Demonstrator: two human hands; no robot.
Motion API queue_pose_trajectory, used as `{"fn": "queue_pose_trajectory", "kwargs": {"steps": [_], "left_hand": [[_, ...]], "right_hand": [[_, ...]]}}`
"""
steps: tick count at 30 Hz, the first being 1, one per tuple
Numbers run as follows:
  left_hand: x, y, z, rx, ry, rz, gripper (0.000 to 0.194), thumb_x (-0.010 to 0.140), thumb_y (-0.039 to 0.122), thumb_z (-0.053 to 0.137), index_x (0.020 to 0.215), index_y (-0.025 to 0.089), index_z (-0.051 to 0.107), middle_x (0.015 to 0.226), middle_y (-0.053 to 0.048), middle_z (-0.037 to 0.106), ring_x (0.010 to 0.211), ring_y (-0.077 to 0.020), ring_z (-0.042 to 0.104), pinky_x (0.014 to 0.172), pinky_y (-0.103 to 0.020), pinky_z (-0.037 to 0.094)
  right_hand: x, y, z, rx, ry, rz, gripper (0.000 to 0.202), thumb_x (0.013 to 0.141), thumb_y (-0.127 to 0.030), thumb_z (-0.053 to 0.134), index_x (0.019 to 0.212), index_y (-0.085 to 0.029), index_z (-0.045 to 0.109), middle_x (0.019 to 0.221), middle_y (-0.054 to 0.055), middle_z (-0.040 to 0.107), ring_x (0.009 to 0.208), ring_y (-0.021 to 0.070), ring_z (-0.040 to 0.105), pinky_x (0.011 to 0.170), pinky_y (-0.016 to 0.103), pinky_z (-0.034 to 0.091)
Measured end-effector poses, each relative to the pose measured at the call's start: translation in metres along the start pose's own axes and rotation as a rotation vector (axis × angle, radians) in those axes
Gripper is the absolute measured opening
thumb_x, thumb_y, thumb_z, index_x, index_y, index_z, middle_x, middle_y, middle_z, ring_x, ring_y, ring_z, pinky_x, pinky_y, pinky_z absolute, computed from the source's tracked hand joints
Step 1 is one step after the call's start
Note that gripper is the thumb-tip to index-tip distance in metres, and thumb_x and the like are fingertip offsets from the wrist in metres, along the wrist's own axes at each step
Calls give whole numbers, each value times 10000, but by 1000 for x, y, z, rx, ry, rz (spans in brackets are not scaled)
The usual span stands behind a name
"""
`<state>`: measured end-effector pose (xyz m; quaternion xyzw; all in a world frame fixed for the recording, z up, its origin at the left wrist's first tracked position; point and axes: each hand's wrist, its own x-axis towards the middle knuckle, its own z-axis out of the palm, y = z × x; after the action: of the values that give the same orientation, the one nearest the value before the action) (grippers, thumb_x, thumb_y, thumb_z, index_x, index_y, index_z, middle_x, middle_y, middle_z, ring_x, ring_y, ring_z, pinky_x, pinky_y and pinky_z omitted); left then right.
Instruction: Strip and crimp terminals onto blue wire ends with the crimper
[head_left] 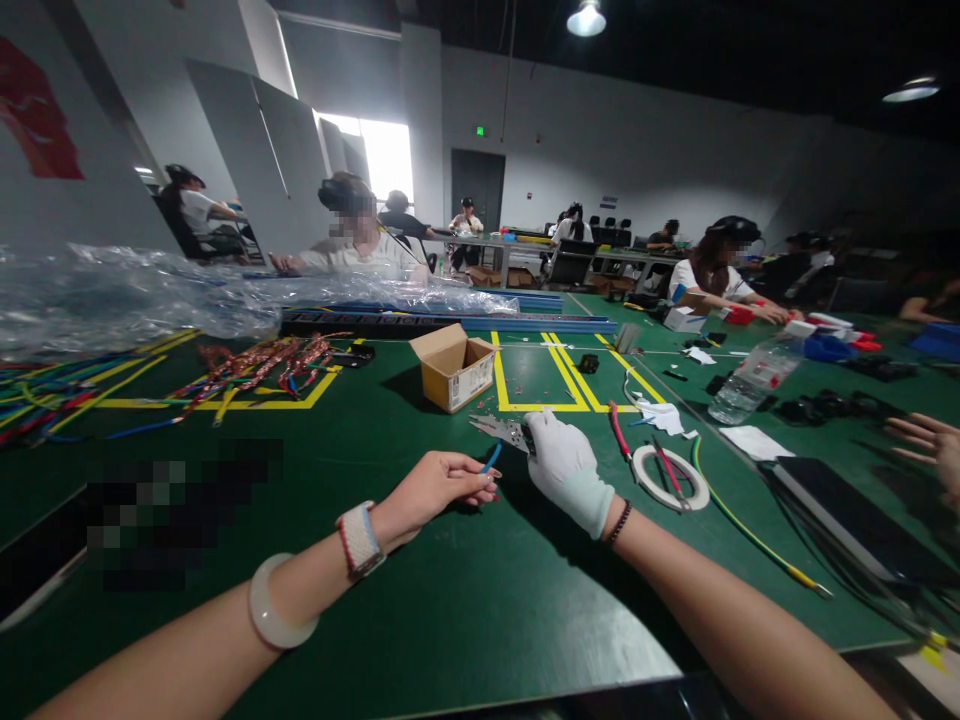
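Note:
My left hand [442, 485], bare and with a watch at the wrist, pinches a short blue wire [492, 458] over the green table [450, 620]. My right hand [564, 465] wears a white glove and is wrapped round a metal stripping tool [504, 430], whose jaws point left. The jaws are just above the tip of the blue wire; whether they touch cannot be made out. Behind both hands stands an open cardboard box [457, 372], with small copper-coloured scraps scattered near it.
Bundled wires [255, 370] and plastic wrap [135, 295] lie at the left. To the right are a white tape ring [643, 478], a green-yellow cable [739, 525], a bottle [757, 375] and a dark flat device [855, 510]. Another person's hand [926, 450] shows at the right edge.

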<state>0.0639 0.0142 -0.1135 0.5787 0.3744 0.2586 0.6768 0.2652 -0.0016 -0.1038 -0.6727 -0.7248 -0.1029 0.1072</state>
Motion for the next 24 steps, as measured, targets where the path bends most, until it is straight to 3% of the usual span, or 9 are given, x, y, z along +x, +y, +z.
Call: {"fn": "queue_pose_trajectory", "kwargs": {"steps": [8,18,24], "left_hand": [[0,0,-4,73,-6,65,332,759,354,722,963,95,687,859,-105,737,776,-168,686,684,-258,522],[-3,9,-7,348,57,111,311,791,386,636,926,111,685,643,-41,684,552,-130,607,434,-190,375],[0,5,-12,449,131,219,338,820,412,589,972,128,688,794,-58,703,574,-132,616,531,-226,465]], "right_hand": [[2,10,-4,163,-44,-45,335,740,-96,455,1035,-203,572,996,64,645,866,194,609,742,258,406],[8,23,-22,373,-200,-81,288,777,-104,420,967,-211,609,944,34,673,854,168,596,715,231,399],[19,28,-27,275,-162,24,228,832,-168,419,958,-206,605,916,55,678,812,182,598,646,239,376]]}}
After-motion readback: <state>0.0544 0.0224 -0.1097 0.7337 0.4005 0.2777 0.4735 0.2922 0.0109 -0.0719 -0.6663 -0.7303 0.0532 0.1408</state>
